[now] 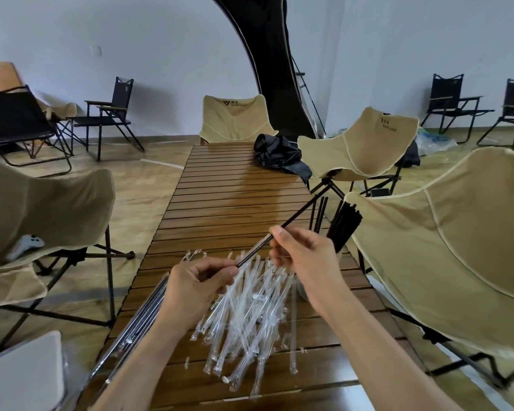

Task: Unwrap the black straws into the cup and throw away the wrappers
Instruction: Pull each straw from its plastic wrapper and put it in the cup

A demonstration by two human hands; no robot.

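Clear plastic wrappers heaped low centre on the slatted table, above them left hand pinching the wrapped lower end of a black straw, right hand pinching its middle, unwrapped straws bunched upright right of centre, cup hidden

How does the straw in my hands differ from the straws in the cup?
The held straw lies slanted between both hands, its lower end still in clear wrapper; the cup straws stand bunched and bare. The held straw is single; the cup straws are many. Both are black and thin.
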